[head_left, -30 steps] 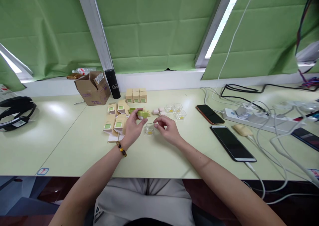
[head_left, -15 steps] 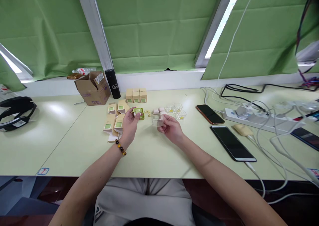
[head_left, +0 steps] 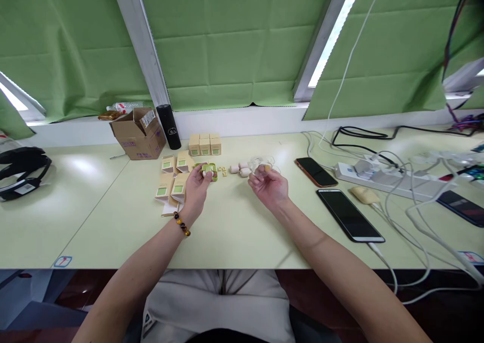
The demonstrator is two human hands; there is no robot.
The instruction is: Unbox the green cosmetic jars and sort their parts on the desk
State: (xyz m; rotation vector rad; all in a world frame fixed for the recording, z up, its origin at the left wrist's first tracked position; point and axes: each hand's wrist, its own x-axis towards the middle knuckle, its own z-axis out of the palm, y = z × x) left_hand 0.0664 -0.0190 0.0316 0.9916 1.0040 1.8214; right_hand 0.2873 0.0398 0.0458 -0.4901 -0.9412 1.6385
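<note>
- Holding green case (head_left: 210,169) in left hand (head_left: 195,189), left of centre.
- Apparently pinching clear container (head_left: 261,170) in right hand (head_left: 273,187), right of centre.
- Could roll pink cylinders (head_left: 245,172) by brushing low.

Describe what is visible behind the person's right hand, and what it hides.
Beyond the right hand, parts of clear containers show past its fingers. The hand covers their nearer parts, so their number and anything directly behind the palm cannot be told.
</note>
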